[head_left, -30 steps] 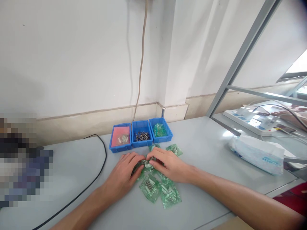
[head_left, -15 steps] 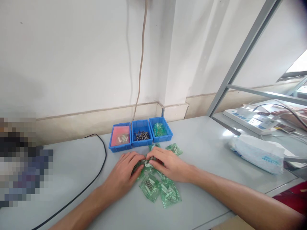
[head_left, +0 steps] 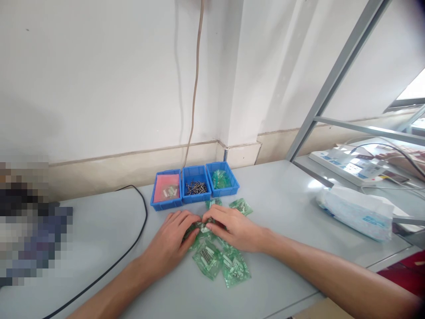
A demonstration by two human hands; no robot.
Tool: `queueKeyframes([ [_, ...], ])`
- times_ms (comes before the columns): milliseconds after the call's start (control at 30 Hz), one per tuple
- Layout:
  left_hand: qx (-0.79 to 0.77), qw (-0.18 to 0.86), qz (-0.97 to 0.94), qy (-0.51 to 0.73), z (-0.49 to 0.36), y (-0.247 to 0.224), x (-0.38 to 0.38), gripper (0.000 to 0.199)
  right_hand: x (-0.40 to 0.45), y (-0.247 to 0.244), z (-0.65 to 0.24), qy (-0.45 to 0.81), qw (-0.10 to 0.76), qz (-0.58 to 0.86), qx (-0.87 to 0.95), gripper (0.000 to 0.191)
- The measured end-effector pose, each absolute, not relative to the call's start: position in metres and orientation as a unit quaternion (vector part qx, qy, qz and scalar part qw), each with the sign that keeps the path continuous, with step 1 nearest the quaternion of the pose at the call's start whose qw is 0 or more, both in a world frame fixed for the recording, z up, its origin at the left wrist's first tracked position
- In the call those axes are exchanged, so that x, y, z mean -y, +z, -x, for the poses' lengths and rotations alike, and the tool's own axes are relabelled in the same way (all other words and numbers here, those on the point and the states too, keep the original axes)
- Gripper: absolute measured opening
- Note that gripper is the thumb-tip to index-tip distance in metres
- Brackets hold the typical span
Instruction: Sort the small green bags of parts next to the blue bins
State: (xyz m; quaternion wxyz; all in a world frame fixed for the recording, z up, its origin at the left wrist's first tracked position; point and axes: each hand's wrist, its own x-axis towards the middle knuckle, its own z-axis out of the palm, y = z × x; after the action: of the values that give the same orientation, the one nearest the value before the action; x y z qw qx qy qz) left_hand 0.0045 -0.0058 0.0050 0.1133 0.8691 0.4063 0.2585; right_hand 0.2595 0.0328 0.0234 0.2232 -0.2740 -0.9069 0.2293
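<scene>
- A smooth black cable (head_left: 144,218), thin and round, curves from the bench's (head_left: 282,274) rear edge toward its near left corner.
- The left hand (head_left: 174,235) is bent inward, thumb and forefinger pinching the held packet.
- Left blue tray (head_left: 167,206), rigid ribbed plastic by the rear edge: pink sheet and a clear bag of pale pieces inside.
- Middle blue tray (head_left: 196,199), touching it: a jumble of shiny metal screws.
- The held packet (head_left: 203,227), crinkled see-through green film, sits between the fingertips, before the middle tray; fingers hide its long axis.
- Near packet (head_left: 208,260), roughly square, one corner toward the front edge; its screws slant from rear left to front right.
- Right blue tray (head_left: 226,193): crumpled green film.
- The right hand (head_left: 234,226) pinches the same film, thumb below forefinger.
- Lower packet (head_left: 235,268), wrinkled, long axis running rear to front.
- Soft white pack (head_left: 357,215), oblong, by the bench's right edge.
</scene>
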Motion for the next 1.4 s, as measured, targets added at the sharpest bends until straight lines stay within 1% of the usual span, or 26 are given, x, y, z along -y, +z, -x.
queueKeyframes([
  [267,-0.405,0.121,-0.87,0.255,-0.0045,0.0054,0.0059,0.015,-0.0334,0.023,-0.2591,0.224,0.212,0.28,0.909,0.015],
  [467,-0.408,0.122,-0.866,0.263,-0.0042,0.0039,0.0063,0.016,-0.0319,0.0256,-0.2588,0.227,0.225,0.278,0.906,0.017],
  [700,-0.41,0.108,-0.858,0.289,-0.0043,0.0069,0.0077,0.023,-0.0333,0.0236,-0.2598,0.217,0.273,0.264,0.899,0.033],
  [867,-0.408,0.113,-0.851,0.309,-0.0028,0.0037,0.0068,0.029,-0.0346,0.0234,-0.26,0.234,0.303,0.252,0.889,0.03],
  [1067,-0.411,0.119,-0.85,0.307,-0.0007,-0.0009,0.0062,0.038,-0.0321,0.0254,-0.261,0.25,0.293,0.288,0.877,0.018],
  [1233,-0.396,0.118,-0.86,0.299,-0.0016,0.0043,0.0079,0.024,-0.0318,0.0237,-0.2607,0.234,0.311,0.275,0.879,0.012],
  [1400,-0.387,0.109,-0.866,0.298,-0.0026,0.009,0.0086,0.023,-0.0315,0.0252,-0.2596,0.224,0.321,0.258,0.883,0.016],
])
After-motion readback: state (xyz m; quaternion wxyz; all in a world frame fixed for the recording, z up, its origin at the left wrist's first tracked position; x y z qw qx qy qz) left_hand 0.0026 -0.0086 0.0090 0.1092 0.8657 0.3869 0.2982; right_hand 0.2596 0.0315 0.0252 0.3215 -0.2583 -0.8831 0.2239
